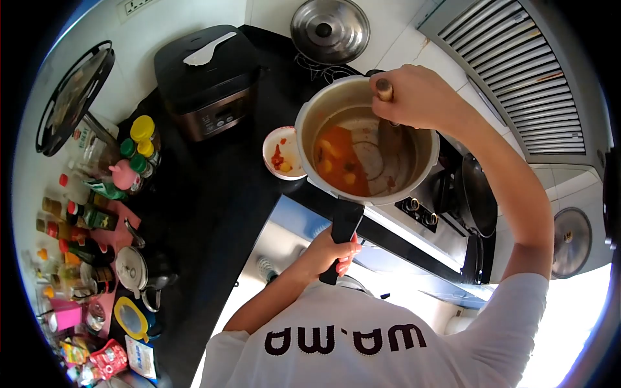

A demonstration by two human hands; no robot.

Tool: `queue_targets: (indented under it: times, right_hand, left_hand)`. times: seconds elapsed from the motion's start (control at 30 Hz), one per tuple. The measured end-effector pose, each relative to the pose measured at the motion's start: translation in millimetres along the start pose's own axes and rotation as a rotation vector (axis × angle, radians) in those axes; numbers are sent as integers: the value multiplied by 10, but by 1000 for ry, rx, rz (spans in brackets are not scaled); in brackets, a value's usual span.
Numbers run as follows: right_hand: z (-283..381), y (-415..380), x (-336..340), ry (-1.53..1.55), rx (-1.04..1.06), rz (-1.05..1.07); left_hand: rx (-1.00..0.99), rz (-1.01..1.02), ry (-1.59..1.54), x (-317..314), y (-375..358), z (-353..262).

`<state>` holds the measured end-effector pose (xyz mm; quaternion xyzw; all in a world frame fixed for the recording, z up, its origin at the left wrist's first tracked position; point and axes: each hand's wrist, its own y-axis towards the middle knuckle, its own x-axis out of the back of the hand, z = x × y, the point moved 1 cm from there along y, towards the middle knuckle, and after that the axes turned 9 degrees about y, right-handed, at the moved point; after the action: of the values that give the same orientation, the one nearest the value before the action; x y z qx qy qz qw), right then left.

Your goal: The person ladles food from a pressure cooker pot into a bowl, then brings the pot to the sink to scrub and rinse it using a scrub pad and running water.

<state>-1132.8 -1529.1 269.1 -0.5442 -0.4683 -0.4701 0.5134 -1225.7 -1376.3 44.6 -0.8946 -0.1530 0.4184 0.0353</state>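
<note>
My left hand (326, 252) is wrapped round the long black handle of a metal pot (304, 139), which looks like a pressure cooker body. Inside the pot, orange-red broth (349, 161) with yellowish pieces covers part of the bottom, and the pot's base shows bare beside it. My right hand (420, 97) is closed over the pot's far rim on a wooden-handled spatula (384, 89). Its darker blade reaches down into the pot, and its exact shape is hard to make out. Close against the pot's left side stands a white bowl (294, 155) with red and yellow food remnants.
A rice cooker (207, 84) with a white rice paddle (210, 50) on top stands back left. Bottles, jars and a lidded kettle (132, 268) crowd the left wall. A metal lid (330, 29) leans behind. To the right are the stove (420, 213), a black wok (477, 194) and a range hood (517, 71).
</note>
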Motion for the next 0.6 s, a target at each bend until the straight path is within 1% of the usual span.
queue_targets:
  times: [0.03,0.07,0.13,0.27,0.33,0.47,0.53,0.57,0.6]
  right_hand:
    - [7,28,-21,128,-137,41]
    - [-16,62,-63,125,-132,44]
    - [-70,112,-144,229,-182,18]
    - [-49,136,-128,231,-174,-19]
    - [-37,145,-70,230,-194,-85]
    - [-68,186,-92,222,-245,-68]
    - [-163,197,-155,285,-263,-134]
    - [-210,219,-176,283,-259,-132]
    - [-261,243,-190,358,-271,-128]
  left_hand:
    - [1,11,-20,7,-2,18]
    - [-3,9,-24,14,-7,23]
    - [16,40,-79,17,-18,42]
    - [17,50,-110,12,-14,72]
    - [32,24,-83,4,-22,86]
    - [16,53,-88,18,-24,98]
    - [31,43,-96,26,-40,108]
    - [27,41,-99,34,-43,112]
    - [27,48,-97,40,-43,117]
